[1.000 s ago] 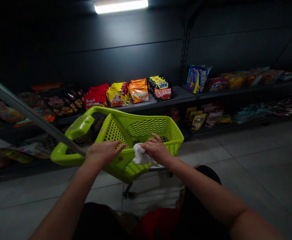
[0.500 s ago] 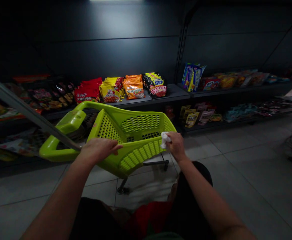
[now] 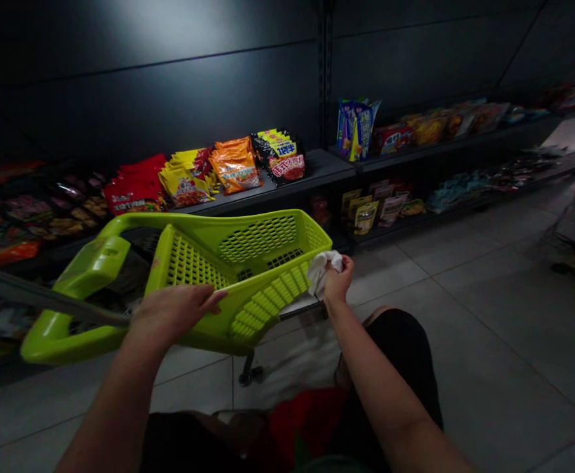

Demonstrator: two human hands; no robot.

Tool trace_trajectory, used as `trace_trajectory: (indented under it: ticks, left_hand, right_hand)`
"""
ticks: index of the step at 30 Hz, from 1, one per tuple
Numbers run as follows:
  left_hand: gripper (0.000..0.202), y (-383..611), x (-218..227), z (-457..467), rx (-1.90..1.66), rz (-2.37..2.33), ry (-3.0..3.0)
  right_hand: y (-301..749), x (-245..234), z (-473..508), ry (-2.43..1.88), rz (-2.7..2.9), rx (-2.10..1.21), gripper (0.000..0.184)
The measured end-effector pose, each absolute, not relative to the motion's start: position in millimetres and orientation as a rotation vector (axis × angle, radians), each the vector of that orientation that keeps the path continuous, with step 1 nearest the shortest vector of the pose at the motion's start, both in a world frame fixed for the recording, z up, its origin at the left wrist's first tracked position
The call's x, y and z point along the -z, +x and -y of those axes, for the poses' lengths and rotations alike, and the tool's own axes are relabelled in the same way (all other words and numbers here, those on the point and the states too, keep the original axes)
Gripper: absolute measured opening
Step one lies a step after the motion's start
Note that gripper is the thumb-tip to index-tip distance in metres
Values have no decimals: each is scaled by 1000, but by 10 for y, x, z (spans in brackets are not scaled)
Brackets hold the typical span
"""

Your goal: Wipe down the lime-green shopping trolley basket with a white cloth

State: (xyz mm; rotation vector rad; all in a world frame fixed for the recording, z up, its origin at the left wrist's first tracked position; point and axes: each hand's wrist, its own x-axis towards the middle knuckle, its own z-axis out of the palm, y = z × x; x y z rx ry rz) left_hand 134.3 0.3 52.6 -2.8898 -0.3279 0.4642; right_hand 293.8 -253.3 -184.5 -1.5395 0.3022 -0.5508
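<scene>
A lime-green plastic shopping cart stands in front of me, its handle end to the left and its basket of perforated walls to the right. My left hand is closed over the near rim, thumb side toward the basket. At the right front corner, my right hand pinches a crumpled white cloth or tissue against the outside of the cart's edge. Part of that cloth hangs down over the side. Inside the basket, the visible floor grid holds nothing I can make out.
Behind the cart runs a dark shelf with red, yellow, orange and black noodle packets. Blue snack bags stand farther right, small pouches below. A grey metal pole slants in from the left. Pale floor tiles lie underneath.
The view has turned and the cart appears farther left and slightly tilted. My right hand still holds the white cloth at the front corner, where more of it now shows. My left hand stays on the rim.
</scene>
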Motion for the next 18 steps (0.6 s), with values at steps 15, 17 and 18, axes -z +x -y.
trace_trajectory:
  ticks: [15, 17, 18]
  left_hand:
    - [66, 1712, -444, 430, -401, 300, -2827]
    - [64, 1706, -448, 447, -404, 311, -2829]
    - [64, 1710, -450, 455, -401, 312, -2829]
  right_hand:
    - [2568, 1675, 2018, -1558, 261, 460, 30]
    - [2970, 1641, 2324, -1565, -55, 595, 42]
    - [3120, 1622, 2430, -1582, -156, 630, 46]
